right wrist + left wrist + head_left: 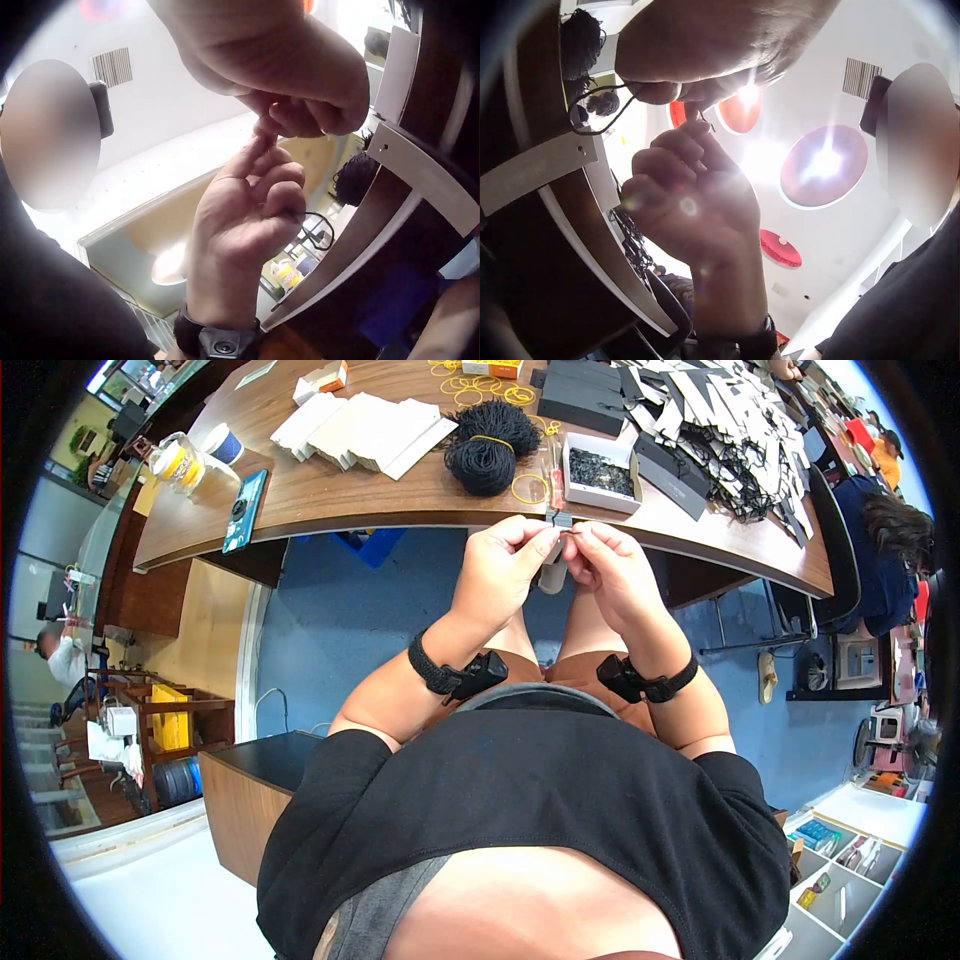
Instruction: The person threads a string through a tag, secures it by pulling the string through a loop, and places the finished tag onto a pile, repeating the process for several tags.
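Wood-grain table [300, 510], left part: clear container with yellow label [178, 465], blue-and-white cup [222, 444] beside it, teal phone [245, 510] near the front edge, and fanned stacks of white cards [360, 430]. Centre: banded bundle of black cord [485, 455], with loose yellow rubber bands [518, 396] around it. Right: open white box [602, 472] of small black pieces, black box [583, 395] behind, and disordered heap of black and white tags [735, 430].

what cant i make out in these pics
Part of the black cord: left wrist view, behind the left hand and right hand
Print on the tag: left wrist view, blurred
Face: both wrist views, blurred
Lettering on the yellow-labelled container: head view, too small
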